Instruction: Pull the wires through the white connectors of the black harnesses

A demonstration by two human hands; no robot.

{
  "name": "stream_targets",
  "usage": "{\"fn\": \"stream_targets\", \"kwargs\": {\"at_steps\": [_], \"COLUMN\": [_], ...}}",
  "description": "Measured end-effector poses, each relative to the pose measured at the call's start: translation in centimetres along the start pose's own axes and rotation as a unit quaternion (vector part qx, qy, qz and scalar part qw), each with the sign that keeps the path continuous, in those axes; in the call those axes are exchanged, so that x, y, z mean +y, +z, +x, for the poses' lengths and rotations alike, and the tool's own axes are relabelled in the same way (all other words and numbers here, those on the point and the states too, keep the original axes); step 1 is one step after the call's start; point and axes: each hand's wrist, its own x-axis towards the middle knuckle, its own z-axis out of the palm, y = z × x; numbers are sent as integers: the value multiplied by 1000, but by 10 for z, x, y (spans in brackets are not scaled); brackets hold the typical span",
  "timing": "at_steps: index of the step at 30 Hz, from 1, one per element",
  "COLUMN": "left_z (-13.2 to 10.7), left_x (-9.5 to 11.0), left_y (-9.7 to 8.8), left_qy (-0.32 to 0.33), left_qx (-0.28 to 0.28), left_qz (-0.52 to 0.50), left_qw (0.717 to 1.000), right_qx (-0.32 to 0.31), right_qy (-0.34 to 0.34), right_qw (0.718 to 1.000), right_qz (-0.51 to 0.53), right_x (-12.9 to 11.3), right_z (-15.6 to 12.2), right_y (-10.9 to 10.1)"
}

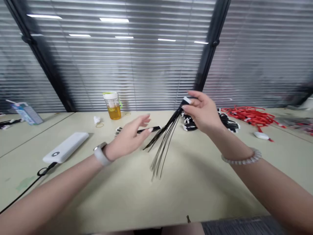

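Note:
My right hand [202,112] is raised above the table and pinches the white-tagged top end of a bundle of thin black cords [163,140], which hang down and fan out toward the tabletop. My left hand [129,137] hovers to the left of the bundle with fingers stretched out and apart, close to the strands but holding nothing. A few more black pieces [139,130] lie on the table just behind that hand.
A white power bank [67,147] with a black cable lies at left. A jar of yellow liquid [112,106] stands at the back, rubber bands nearby. A pile of black-and-white pieces [227,122] and red lanyards [251,115] lie at right. A blue box [26,112] sits far left.

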Motion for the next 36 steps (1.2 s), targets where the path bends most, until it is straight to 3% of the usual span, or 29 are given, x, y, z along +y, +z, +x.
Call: {"fn": "stream_targets", "kwargs": {"at_steps": [3,6,9,12,14,16,18,22,24,28,32,36], "left_z": [31,55,64,65,62,59,56,50,44,20,-11,-33], "left_x": [39,74,94,95,90,85,80,64,50,10,-32,-55], "left_y": [-15,-32,-47,-54,-53,-52,-52,-62,-66,-62,-42,-23], "left_qy": [30,38,28,-12,-35,-45,-58,-108,-145,-250,-343,-367], "left_qx": [76,128,75,-23,-79,-96,-78,-28,-23,-17,-33,-77], "left_qz": [-62,-20,118,214,235,227,207,176,154,93,14,-37], "left_qw": [995,991,990,977,968,968,973,978,977,964,939,926], "right_qx": [-42,-170,-219,-217,-236,-260,-310,-477,-514,-502,-475,-409], "right_qy": [-69,-63,-30,9,53,89,118,156,157,133,101,86], "right_qw": [997,983,975,975,967,957,939,865,843,843,836,844], "right_qz": [20,5,14,48,78,94,90,33,-11,-139,-256,-337], "right_x": [-46,-79,-86,-70,-52,-33,-15,12,22,35,43,46], "right_z": [15,19,13,2,-7,-18,-33,-61,-70,-74,-72,-71], "right_y": [20,35,41,43,45,46,44,30,22,11,1,-8]}}
